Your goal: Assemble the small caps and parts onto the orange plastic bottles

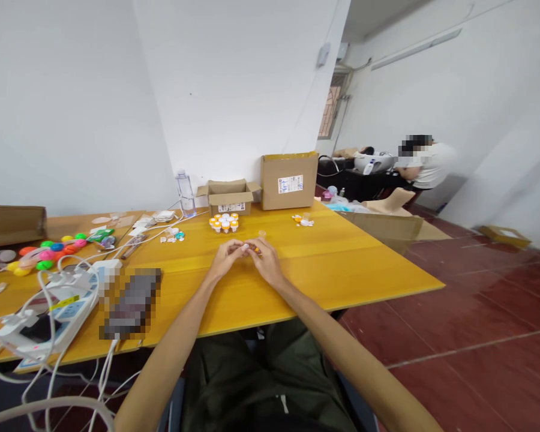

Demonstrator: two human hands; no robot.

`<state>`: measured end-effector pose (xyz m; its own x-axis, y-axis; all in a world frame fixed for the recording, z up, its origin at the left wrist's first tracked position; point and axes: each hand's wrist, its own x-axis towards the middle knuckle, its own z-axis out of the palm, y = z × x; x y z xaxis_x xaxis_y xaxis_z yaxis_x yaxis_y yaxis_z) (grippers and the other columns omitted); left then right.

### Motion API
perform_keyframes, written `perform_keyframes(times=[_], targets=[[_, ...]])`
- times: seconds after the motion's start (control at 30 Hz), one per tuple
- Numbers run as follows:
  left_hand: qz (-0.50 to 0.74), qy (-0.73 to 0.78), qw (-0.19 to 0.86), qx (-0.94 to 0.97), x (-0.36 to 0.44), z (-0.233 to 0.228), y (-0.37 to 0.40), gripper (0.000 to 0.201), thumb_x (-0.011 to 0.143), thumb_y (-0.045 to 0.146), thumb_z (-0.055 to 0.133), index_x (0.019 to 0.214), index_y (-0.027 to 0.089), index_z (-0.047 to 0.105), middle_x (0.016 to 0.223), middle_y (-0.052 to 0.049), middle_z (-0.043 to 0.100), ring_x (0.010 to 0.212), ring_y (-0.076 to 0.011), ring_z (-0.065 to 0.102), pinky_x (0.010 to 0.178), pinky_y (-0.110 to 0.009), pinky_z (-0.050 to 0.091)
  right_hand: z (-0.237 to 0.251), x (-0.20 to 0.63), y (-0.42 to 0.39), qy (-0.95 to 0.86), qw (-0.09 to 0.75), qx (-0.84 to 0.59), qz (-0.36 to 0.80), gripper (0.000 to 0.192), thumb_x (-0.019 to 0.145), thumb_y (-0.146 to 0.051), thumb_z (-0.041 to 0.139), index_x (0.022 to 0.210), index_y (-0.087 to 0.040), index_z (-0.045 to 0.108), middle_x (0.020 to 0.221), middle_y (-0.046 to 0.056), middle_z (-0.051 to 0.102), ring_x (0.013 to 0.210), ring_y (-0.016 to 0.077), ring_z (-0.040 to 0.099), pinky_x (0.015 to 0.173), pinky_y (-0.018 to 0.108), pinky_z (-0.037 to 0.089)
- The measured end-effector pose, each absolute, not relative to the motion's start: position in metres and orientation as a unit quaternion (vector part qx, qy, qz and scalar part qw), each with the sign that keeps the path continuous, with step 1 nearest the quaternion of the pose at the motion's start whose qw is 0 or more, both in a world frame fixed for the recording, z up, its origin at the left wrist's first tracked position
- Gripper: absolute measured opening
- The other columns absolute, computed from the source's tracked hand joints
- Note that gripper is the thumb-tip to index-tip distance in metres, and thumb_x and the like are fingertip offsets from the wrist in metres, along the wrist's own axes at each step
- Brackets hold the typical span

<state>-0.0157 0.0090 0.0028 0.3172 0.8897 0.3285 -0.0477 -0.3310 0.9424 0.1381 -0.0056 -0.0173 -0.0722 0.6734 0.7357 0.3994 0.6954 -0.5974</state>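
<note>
My left hand (227,255) and right hand (264,259) meet fingertip to fingertip above the desk (351,264). Both pinch one small orange piece (253,248); too small to identify.

Both hands (247,255) pinch something small, perhaps orange.

Person: left hand (225,257) and right hand (266,261) bare, no rings or watch; forearms unsleeved; dark olive trousers (270,378) with small white tag.
</note>
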Motion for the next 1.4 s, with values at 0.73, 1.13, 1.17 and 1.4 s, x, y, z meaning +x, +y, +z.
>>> perform_keyframes(times=[0.73,1.13,1.17,1.4], targets=[[0.517,0.315,0.526,0.597,-0.019,0.006,0.008,0.03,0.068,0.044,0.082,0.079,0.018,0.072,0.075,-0.002,0.072,0.075,-0.0166,0.065,0.081,-0.031,0.052,-0.02,0.138,0.003,-0.698,0.546,-0.397,0.237,0.025,0.091,-0.039,0.052,0.077,-0.022,0.063,0.073,0.001,0.066,0.069,0.0171,0.058,0.066,0.027,0.047],[0.532,0.316,0.529,0.58,-0.019,0.006,0.009,0.03,0.066,0.041,0.083,0.085,0.019,0.075,0.081,-0.003,0.073,0.081,-0.0183,0.065,0.082,-0.031,0.051,-0.017,0.139,0.002,-0.693,0.547,-0.369,0.291,0.031,0.091,-0.049,0.051,0.08,-0.022,0.062,0.072,-0.001,0.065,0.068,0.0162,0.058,0.065,0.027,0.046],[0.535,0.316,0.528,0.579,-0.019,0.006,0.009,0.03,0.066,0.041,0.083,0.085,0.019,0.075,0.081,-0.003,0.073,0.081,-0.0184,0.065,0.082,-0.031,0.051,-0.017,0.139,0.003,-0.693,0.546,-0.367,0.297,0.031,0.091,-0.05,0.052,0.082,-0.022,0.062,0.075,0.0,0.066,0.069,0.0162,0.058,0.066,0.027,0.047],[0.518,0.317,0.532,0.59,-0.019,0.007,0.007,0.035,0.061,0.041,0.085,0.086,0.019,0.074,0.087,-0.004,0.075,0.082,-0.0187,0.067,0.086,-0.034,0.052,-0.02,0.142,0.005,-0.696,0.523,-0.389,0.3,0.039,0.094,-0.053,0.045,0.07,-0.023,0.054,0.061,-0.002,0.056,0.059,0.0151,0.053,0.06,0.027,0.045]])
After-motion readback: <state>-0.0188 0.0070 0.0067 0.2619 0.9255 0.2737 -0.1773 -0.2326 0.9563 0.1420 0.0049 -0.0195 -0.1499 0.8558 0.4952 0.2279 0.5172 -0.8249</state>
